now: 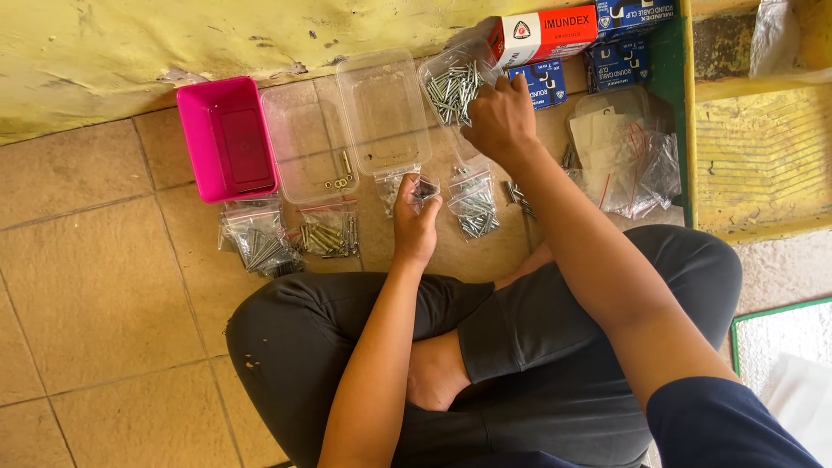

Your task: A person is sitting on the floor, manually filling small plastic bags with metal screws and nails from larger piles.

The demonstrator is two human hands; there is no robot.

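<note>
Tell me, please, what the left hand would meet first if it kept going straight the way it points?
Most likely the empty clear plastic container just beyond the small bag that the left hand touches; height above the floor is hard to judge.

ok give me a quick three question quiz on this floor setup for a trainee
1. True or false: the pink tub is full of screws.
2. Which hand reaches into the clear tub of screws: A left, B right?
3. What does the left hand hold?

Key:
1. False, it looks empty.
2. B, the right hand.
3. A small clear bag, pinched at the floor; its contents are hard to make out.
</note>
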